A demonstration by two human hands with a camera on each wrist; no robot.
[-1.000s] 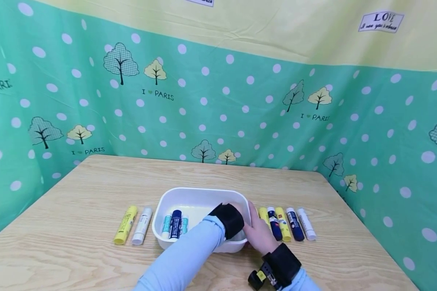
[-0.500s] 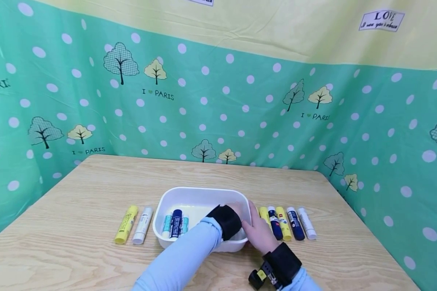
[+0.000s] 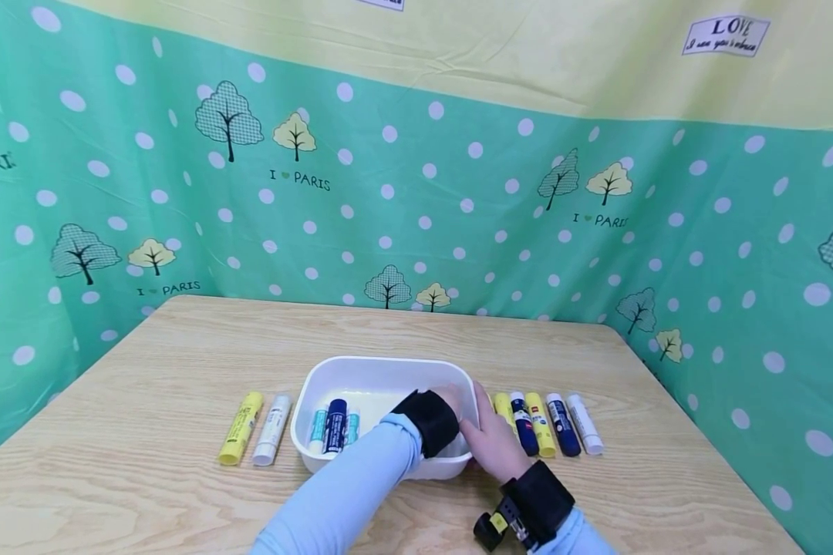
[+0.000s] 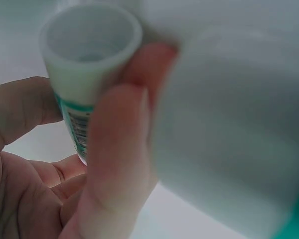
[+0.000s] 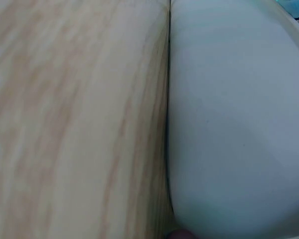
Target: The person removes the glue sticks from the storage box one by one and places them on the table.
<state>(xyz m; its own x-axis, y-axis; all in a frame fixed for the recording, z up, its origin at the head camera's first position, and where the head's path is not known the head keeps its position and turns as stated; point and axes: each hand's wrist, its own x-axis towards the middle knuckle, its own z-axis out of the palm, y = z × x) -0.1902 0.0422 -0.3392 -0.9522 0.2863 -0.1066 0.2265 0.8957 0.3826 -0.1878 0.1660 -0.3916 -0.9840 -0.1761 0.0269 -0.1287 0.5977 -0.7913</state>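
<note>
My left hand (image 3: 447, 395) reaches into the right end of a white plastic bin (image 3: 389, 365). In the left wrist view, its thumb and fingers pinch a small glue stick (image 4: 72, 74) with a white end and a teal label. Close to that camera looms another white-and-teal glue stick (image 4: 229, 129), blurred. My right hand (image 3: 498, 445) grips the bin's right side, its thumb at the rim. The right wrist view shows mostly the bin's outer wall (image 5: 239, 124), with a dark fingertip at the bottom edge. A navy glue stick (image 3: 335, 426) lies between two teal ones in the bin's left end.
On the wooden table (image 3: 146, 432), a yellow glue stick (image 3: 241, 428) and a white one (image 3: 272, 430) lie left of the bin. Several yellow, navy and white glue sticks (image 3: 563, 425) lie in a row to the right. A green patterned curtain (image 3: 416, 193) hangs behind the table.
</note>
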